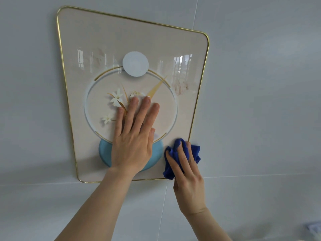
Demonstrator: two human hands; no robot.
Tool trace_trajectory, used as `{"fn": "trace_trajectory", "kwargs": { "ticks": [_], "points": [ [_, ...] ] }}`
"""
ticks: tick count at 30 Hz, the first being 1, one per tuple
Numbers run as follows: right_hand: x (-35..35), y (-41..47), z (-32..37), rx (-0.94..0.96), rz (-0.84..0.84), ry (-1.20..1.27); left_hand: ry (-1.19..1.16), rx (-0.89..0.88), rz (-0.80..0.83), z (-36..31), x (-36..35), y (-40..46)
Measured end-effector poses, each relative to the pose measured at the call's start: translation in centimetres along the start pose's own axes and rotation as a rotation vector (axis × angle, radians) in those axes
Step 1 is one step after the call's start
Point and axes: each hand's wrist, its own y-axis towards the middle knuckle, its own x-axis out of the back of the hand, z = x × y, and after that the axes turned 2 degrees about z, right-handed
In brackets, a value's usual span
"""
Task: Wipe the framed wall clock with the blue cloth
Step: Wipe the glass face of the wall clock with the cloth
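The tall, rounded-corner wall clock with a thin gold metal frame hangs on a pale grey tiled wall, its glossy beige face printed with a ring, white flowers and a light blue bowl. The left hand lies flat and open on the lower middle of the face, fingers spread upward over the ring and holding nothing; it appears to be steadying the clock. The right hand is curled around a bunched deep blue cloth, pressing it against the clock's lower right corner, where the gold frame's right edge meets the bottom edge. From the cloth, nearly all the glass lies up and to the left, along the clock's long vertical axis, so the cloth-bearing right hand is the nearer one for strokes up the right edge, though the left hand covers part of the centre.
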Motion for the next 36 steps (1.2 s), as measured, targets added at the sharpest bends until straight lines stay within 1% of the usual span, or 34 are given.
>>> {"fn": "trace_trajectory", "kwargs": {
  "ticks": [11, 15, 17, 18, 20, 21, 24, 25, 26, 27, 28, 30, 32, 34, 36],
  "points": [
    [0.0, -5.7, -0.4, -0.008, 0.162, -0.117, 0.001, 0.006, -0.003, 0.0, -0.3, -0.1],
    [0.4, -7.4, 0.2, -0.114, 0.328, -0.061, -0.009, 0.006, -0.005, 0.0, -0.3, -0.1],
    [0.8, -7.5, 0.6, -0.131, 0.355, -0.014, -0.011, 0.005, -0.008, 0.0, -0.3, -0.1],
    [0.8, -7.7, 0.6, -0.141, 0.341, 0.025, -0.009, 0.005, -0.007, 0.0, -0.3, -0.1],
    [1.0, -7.9, 0.6, -0.243, 0.324, 0.17, -0.01, 0.005, -0.003, 0.0, -0.3, -0.1],
    [1.4, -8.0, 0.7, -0.341, 0.306, 0.282, -0.011, 0.005, -0.001, 0.0, -0.3, -0.1],
    [2.9, -7.5, 1.7, -0.748, 0.317, 0.772, -0.014, 0.006, 0.004, 0.0, -0.3, -0.1],
    [3.6, -6.8, 1.9, -0.884, 0.319, 0.899, -0.015, 0.005, 0.005, 0.0, -0.2, -0.1],
    [4.2, -6.3, 1.9, -0.99, 0.301, 1.003, -0.015, 0.003, 0.008, 0.0, -0.2, -0.1],
    [4.8, -5.9, 1.8, -1.052, 0.286, 1.101, -0.016, 0.0, 0.011, 0.1, -0.2, -0.1],
    [5.4, -5.3, 1.9, -1.09, 0.264, 1.238, -0.019, -0.003, 0.014, 0.1, -0.2, -0.1],
    [6.9, -3.5, 2.4, -1.074, 0.26, 1.461, -0.02, -0.006, 0.016, 0.1, -0.1, -0.1],
    [8.4, -1.2, 3.2, -1.006, 0.216, 1.577, -0.027, -0.008, 0.014, 0.2, -0.1, 0.0],
    [10.0, 1.7, 3.8, -0.902, 0.187, 1.58, -0.037, -0.008, 0.012, 0.2, -0.1, -0.1],
    [11.6, 4.6, 4.5, -0.876, 0.161, 1.479, -0.027, -0.004, 0.003, 0.1, -0.1, -0.1]
  ]
}}
